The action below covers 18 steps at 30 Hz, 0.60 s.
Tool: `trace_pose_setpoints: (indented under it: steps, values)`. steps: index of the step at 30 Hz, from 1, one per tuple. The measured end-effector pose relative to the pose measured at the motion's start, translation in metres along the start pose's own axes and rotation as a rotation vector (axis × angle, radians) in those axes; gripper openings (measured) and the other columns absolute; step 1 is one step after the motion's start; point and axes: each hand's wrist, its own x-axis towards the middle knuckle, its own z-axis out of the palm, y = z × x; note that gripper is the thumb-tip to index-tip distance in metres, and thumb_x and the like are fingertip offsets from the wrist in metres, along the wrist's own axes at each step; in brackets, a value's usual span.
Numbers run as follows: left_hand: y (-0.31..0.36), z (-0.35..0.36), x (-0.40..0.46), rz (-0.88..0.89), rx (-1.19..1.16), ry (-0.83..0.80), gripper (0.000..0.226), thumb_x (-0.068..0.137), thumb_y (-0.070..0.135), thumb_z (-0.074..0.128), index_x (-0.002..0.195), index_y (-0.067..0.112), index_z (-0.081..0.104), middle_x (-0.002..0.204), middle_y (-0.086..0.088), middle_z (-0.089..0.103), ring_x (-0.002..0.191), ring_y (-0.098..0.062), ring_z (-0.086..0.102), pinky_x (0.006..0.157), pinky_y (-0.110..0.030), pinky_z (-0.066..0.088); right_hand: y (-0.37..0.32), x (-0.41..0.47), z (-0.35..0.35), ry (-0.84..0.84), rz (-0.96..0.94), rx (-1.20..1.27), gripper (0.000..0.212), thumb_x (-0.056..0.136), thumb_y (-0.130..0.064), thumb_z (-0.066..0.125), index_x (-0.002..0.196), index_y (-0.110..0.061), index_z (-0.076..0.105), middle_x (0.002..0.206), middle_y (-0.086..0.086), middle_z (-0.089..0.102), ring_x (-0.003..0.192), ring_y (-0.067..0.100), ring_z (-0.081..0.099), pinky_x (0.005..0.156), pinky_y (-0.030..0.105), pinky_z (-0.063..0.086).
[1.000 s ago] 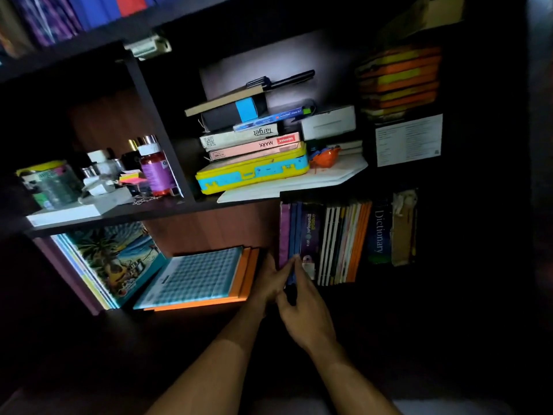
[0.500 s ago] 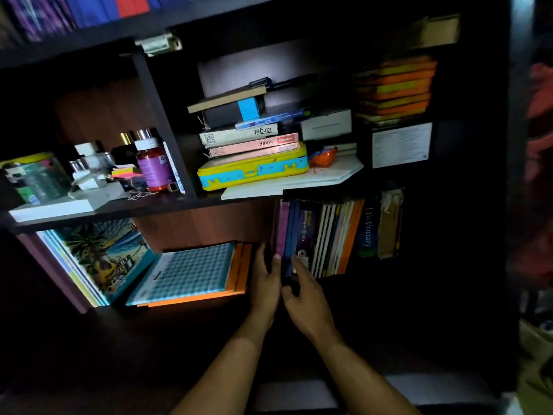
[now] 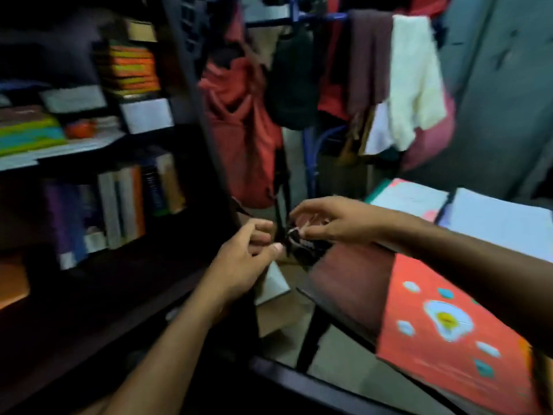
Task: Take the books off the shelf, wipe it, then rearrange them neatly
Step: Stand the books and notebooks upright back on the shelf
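Pinching at a small dark object (image 3: 299, 239) near the left corner of a dark table (image 3: 353, 274), the right hand (image 3: 332, 223) is seen with fingers curled; what that blurred object is cannot be told; the left hand (image 3: 242, 262) is held just beside it, fingers loosely curled, its hold unclear; upright books (image 3: 119, 211) are kept on the lower shelf (image 3: 98, 265) at the left; a red book (image 3: 443, 330) is laid at the table's near edge.

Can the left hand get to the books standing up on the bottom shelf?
Probably yes. The left hand hovers just right of the upright books, and nothing sits between them. But the picture is blurry, and its fingers look busy near a small dark object.
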Motion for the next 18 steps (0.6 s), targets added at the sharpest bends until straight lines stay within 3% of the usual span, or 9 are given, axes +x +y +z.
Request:
trace_pose_setpoints:
  steps: [4,6,10,12,14,16,18]
  values:
    - [0.022,0.05,0.001,0.07,0.377,-0.239,0.055,0.094,0.044,0.069,0.143,0.037,0.045,0.14,0.005,0.052,0.127,-0.01,0.054,0.105,-0.033,0.047,0.065,-0.068,-0.025,0.041,0.18,-0.058,0.039,0.094,-0.04,0.069,0.129,-0.027,0.061,0.117,-0.009,0.069,0.102,0.008,0.068,0.097,0.034,0.052]
    - [0.022,0.065,-0.001,0.042,0.419,-0.289,0.061,0.094,0.048,0.067,0.147,0.037,0.041,0.145,0.004,0.049,0.13,-0.012,0.051,0.108,-0.034,0.044,0.086,-0.081,-0.024,0.038,0.25,-0.114,0.043,0.093,-0.044,0.069,0.131,-0.028,0.06,0.119,-0.006,0.069,0.102,0.012,0.067,0.097,0.038,0.052]
    - [0.018,0.094,-0.014,-0.049,0.3,-0.381,0.054,0.089,0.061,0.066,0.138,0.043,0.05,0.127,0.013,0.063,0.111,-0.002,0.062,0.1,-0.033,0.052,0.112,-0.11,-0.013,0.006,0.409,-0.18,0.044,0.094,-0.047,0.066,0.129,-0.021,0.058,0.12,-0.002,0.067,0.101,0.018,0.063,0.092,0.035,0.051]
    - [0.017,0.116,-0.018,-0.152,0.167,-0.459,0.058,0.085,0.065,0.069,0.135,0.04,0.054,0.113,0.009,0.07,0.096,-0.004,0.07,0.09,-0.031,0.057,0.13,-0.134,-0.003,-0.034,0.515,-0.256,0.042,0.092,-0.054,0.063,0.117,-0.021,0.06,0.115,-0.001,0.067,0.1,0.02,0.062,0.088,0.036,0.051]
    - [0.019,0.142,-0.023,-0.256,-0.002,-0.526,0.065,0.076,0.064,0.074,0.131,0.031,0.058,0.102,0.003,0.072,0.083,-0.008,0.072,0.075,-0.029,0.057,0.147,-0.162,0.004,-0.049,0.624,-0.375,0.051,0.082,-0.07,0.057,0.108,-0.025,0.061,0.125,0.0,0.063,0.113,0.024,0.061,0.091,0.039,0.051]
    - [0.021,0.159,-0.028,-0.296,-0.089,-0.578,0.068,0.068,0.066,0.074,0.124,0.031,0.063,0.099,0.006,0.074,0.084,-0.01,0.072,0.074,-0.033,0.055,0.157,-0.181,0.011,-0.061,0.712,-0.428,0.057,0.077,-0.081,0.05,0.098,-0.029,0.057,0.127,0.0,0.065,0.114,0.024,0.062,0.085,0.035,0.05]
    - [0.023,0.179,-0.031,-0.307,-0.133,-0.622,0.059,0.072,0.064,0.076,0.121,0.034,0.063,0.107,0.01,0.075,0.096,-0.012,0.073,0.079,-0.038,0.059,0.161,-0.195,0.011,-0.07,0.795,-0.431,0.055,0.082,-0.083,0.048,0.099,-0.031,0.054,0.119,0.001,0.068,0.107,0.025,0.064,0.073,0.033,0.044]
